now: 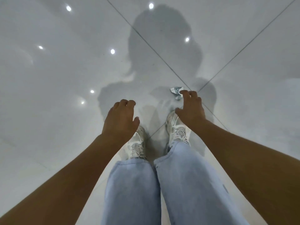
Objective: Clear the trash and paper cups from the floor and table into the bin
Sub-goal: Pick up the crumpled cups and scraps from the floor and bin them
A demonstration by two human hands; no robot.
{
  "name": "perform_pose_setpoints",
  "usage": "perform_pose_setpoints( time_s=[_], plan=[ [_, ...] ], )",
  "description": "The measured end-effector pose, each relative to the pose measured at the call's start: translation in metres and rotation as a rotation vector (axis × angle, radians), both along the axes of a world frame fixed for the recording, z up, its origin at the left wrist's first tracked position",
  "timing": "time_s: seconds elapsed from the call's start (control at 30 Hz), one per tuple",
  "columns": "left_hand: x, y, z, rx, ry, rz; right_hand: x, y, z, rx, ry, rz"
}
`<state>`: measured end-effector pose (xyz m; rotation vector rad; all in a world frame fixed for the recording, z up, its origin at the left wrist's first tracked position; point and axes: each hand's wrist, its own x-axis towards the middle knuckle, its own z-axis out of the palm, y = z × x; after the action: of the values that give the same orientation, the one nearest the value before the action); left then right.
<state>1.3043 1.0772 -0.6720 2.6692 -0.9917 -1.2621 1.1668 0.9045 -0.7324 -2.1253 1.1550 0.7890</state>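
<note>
crumpled wrapper (176, 93) on glossy tile floor (65, 75); right hand (190, 108) spread beside it, left hand (121, 118) loosely curled, empty.

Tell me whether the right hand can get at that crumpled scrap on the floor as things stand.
Probably yes. The right hand is beside the crumpled scrap, its curled fingers at the scrap's edge, and nothing lies between them on the floor. The left hand is off to the side, holding nothing.
</note>
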Motion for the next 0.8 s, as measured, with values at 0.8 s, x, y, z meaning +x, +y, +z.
perform_pose_setpoints(
  time_s=[0.8],
  plan=[
    [-0.015,-0.080,-0.058,-0.057,0.026,-0.255,0.033,0.010,-0.025,0.203,-0.194,-0.100]
  ],
)
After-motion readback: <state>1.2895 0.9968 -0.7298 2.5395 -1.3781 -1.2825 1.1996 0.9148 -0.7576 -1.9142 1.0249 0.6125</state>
